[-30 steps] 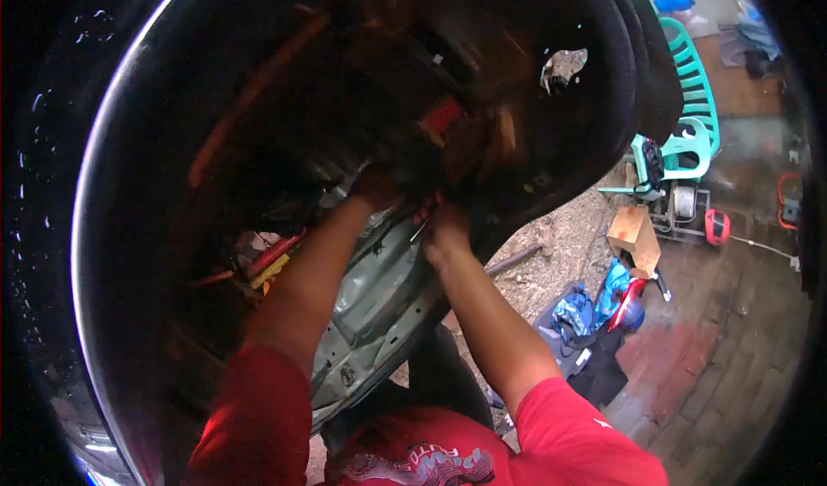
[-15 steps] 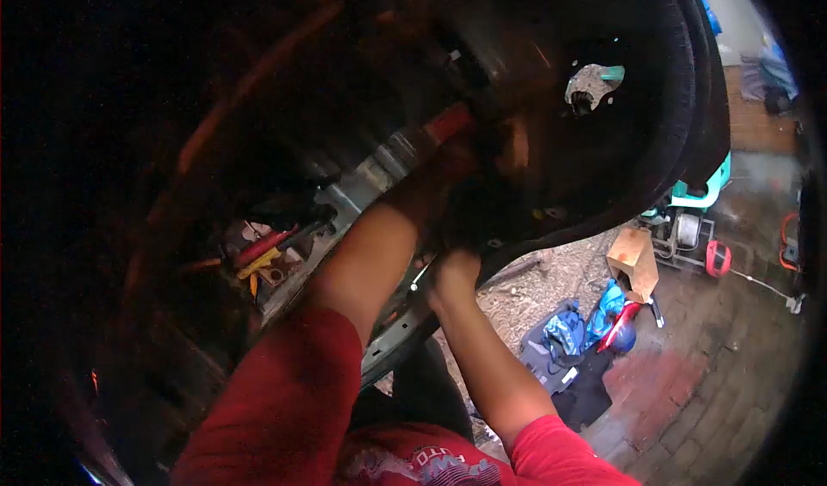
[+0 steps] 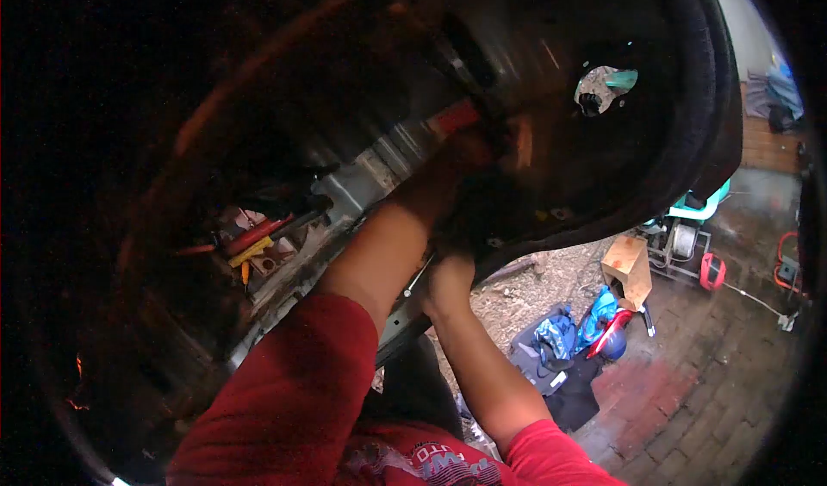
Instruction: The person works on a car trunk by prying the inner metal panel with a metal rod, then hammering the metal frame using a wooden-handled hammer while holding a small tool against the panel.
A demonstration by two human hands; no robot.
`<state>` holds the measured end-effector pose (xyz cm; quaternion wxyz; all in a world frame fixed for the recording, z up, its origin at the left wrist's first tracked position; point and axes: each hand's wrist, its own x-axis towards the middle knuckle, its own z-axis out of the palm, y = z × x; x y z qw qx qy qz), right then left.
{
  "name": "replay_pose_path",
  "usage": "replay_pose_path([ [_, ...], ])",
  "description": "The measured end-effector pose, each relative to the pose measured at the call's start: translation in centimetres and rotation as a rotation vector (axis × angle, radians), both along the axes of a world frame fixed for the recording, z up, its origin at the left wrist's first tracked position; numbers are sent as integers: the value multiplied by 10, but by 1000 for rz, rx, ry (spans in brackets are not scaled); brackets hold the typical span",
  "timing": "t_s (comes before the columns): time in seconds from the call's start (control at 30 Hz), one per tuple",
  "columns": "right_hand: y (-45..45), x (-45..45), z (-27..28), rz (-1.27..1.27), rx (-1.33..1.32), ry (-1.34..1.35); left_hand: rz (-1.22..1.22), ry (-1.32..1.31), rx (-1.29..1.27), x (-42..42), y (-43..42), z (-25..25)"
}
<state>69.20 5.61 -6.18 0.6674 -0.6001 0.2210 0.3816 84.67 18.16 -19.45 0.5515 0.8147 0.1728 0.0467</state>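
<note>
Inside a dark vehicle body, my left hand (image 3: 469, 147) reaches up near a red part (image 3: 454, 117); shadow hides its fingers. My right hand (image 3: 451, 272) is lower, by the curved edge of the body panel (image 3: 508, 250). A thin metal tool (image 3: 418, 277) sticks out on the left side of my right hand, whose fingers look wrapped round it. To the left of my left forearm, a red-handled tool (image 3: 258, 235) and a yellow one (image 3: 251, 252) lie among small parts.
Outside on the right are a wooden box (image 3: 628, 267), a wheeled machine (image 3: 683, 243) with a red part, a green chair (image 3: 705, 205), and blue cloth (image 3: 556, 334) on a dark case. A jagged hole (image 3: 605, 89) opens in the panel.
My left hand has moved up and right, deeper into the shadow near the red part. My right hand has shifted slightly lower in view. The camera view has also shifted.
</note>
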Motion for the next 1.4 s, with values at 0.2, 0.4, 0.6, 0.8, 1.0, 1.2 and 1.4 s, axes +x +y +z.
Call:
replay_pose_path([
  [0.2, 10, 2, -24, -191, -72, -180, 7, -16, -7, 4, 3, -1],
  [0.4, -1, 16, -31, -157, -37, -147, -10, -50, -35, -4, 6, 0],
  [0.6, -24, 13, -46, 518, -456, -611, -21, -68, -64, -28, 9, 3],
  [0.8, -4, 63, 103, 1348, -860, -1165, 84, -67, -64, -33, -2, -3],
  [1.0, 97, 90, 228, 2052, -949, -1622, 176, -64, -82, -33, -16, 5],
  [1.2, 180, 111, 212, 2026, -899, -2362, 227, -86, -112, -19, -17, 12],
  [1.4, 180, 136, 174, 2059, -1049, -2408, 252, -214, -135, -38, -22, -17],
])
